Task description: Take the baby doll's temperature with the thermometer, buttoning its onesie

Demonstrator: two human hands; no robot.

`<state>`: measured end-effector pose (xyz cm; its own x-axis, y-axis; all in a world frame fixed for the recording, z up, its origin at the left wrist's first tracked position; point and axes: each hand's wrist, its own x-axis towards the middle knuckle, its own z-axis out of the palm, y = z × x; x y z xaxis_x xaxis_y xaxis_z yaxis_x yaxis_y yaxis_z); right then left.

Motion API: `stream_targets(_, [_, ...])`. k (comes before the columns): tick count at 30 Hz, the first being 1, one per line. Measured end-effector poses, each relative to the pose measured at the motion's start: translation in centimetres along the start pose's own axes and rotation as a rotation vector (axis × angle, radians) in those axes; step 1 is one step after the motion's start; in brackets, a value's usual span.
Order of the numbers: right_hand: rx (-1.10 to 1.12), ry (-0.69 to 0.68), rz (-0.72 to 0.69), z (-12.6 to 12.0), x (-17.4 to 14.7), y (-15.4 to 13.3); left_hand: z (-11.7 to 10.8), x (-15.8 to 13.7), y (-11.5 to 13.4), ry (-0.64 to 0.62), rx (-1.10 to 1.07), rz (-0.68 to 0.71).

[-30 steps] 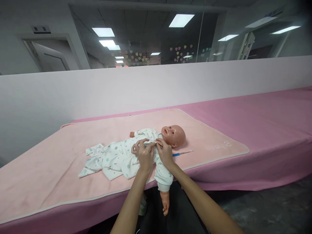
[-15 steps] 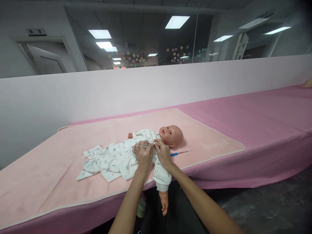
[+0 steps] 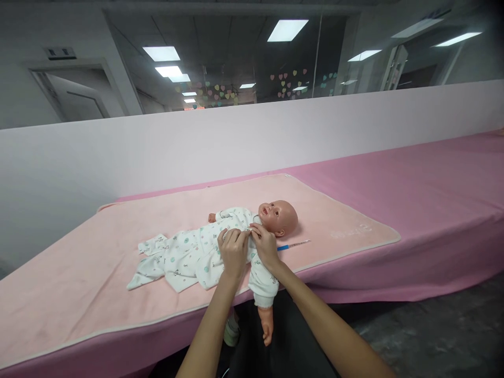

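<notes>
A baby doll lies on its back with its head to the right, dressed in white printed baby clothes. At the chest, just below the neck, my left hand is closed on the fabric. Beside it, near the collar, my right hand pinches the same garment, the fingertips of both hands almost meeting. What exactly lies between the fingertips is too small to make out. One doll arm hangs over the table's front edge, under my right wrist. A thermometer with a blue end rests beside the doll's head.
Under the doll is a peach mat with a pale border, spread over a pink table cover. A low white wall runs along the back, with glass above it.
The left fingers have curled in a little more at the chest. Both hands stay at the collar area, and the view has shifted slightly.
</notes>
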<state>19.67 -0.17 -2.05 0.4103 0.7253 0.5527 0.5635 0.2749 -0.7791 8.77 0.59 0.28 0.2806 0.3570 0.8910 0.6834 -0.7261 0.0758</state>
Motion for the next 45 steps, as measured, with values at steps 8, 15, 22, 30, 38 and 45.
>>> stream_targets(8, [0.117, 0.021, -0.007, 0.15, 0.2, 0.39, -0.17, 0.1, 0.3, -0.003, 0.007, 0.0])
stream_targets(15, [0.17, 0.021, 0.009, 0.2, 0.22, 0.44, -0.12, 0.01, 0.42, -0.012, -0.001, -0.079])
stream_targets(22, [0.174, 0.032, 0.0, 0.05, 0.12, 0.34, -0.04, -0.07, 0.48, -0.081, 0.029, -0.095])
stream_targets(30, [0.209, 0.042, -0.002, 0.01, 0.19, 0.33, 0.13, -0.12, 0.46, -0.127, 0.064, -0.087])
stream_targets(38, [0.273, 0.028, 0.009, -0.08, 0.22, 0.06, 0.38, -0.3, 0.21, -0.132, 0.085, -0.075])
stream_targets(45, [0.223, 0.045, -0.032, -0.15, 0.22, -0.14, 0.71, -0.36, 0.09, -0.14, 0.119, -0.058])
